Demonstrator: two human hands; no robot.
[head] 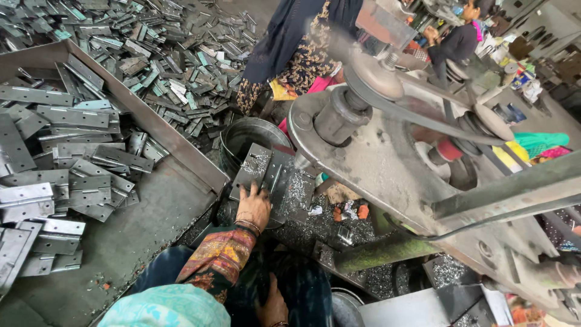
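Bare tray floor [139,230] at lower centre-left lies open; hinge piles [66,157] crowd the left, the machine [387,157] blocks the right.

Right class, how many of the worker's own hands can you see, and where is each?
2. Left hand presses on the hinge plate at the machine; right hand rests low by the lap. Neither is hidden.

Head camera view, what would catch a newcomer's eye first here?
Probably the big grey belt-driven machine filling the right half, its pulley and belt up top. Next, the heaps of flat metal hinges in the tray at left, with more strewn across the floor behind. In the middle, the left hand presses on a hinge plate dusted with metal shavings under the machine, while the right hand rests low near the lap.
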